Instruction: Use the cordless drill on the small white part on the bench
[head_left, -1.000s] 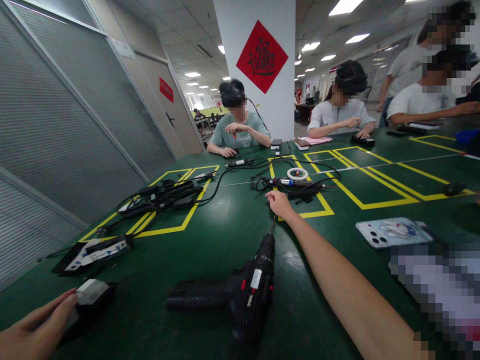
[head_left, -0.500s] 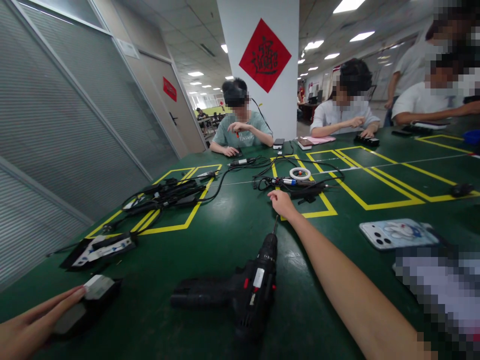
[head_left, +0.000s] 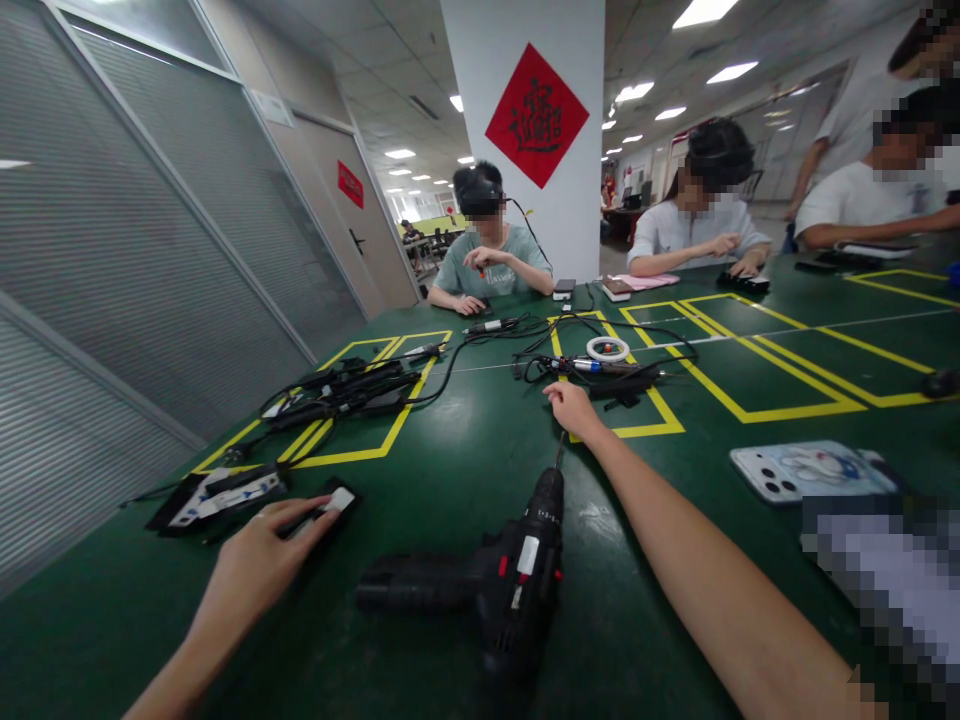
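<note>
My left hand (head_left: 266, 550) is closed around a small black block with a pale grey patch (head_left: 341, 500), low over the table's left part. Just beyond my right hand lie black-handled tools with cords (head_left: 600, 372) and a white ring-shaped roll (head_left: 608, 349). My right hand (head_left: 574, 408) has its fingers drawn together at their tips; anything between them is too small to make out. Below that hand, a black cordless drill (head_left: 529, 560) rests on its side, its thin bit (head_left: 560, 452) pointing up toward the wrist.
Bundled black cables and tools (head_left: 349, 390) occupy a yellow-taped area on the left, with a printed packet (head_left: 229, 497) in front. At right lies a phone in a patterned case (head_left: 814, 470). Several people sit across the green table (head_left: 450, 470).
My left hand has moved right and away from me, carrying the black block from the lower left edge to beside the drill. My right hand has hardly moved. The view has shifted slightly.
</note>
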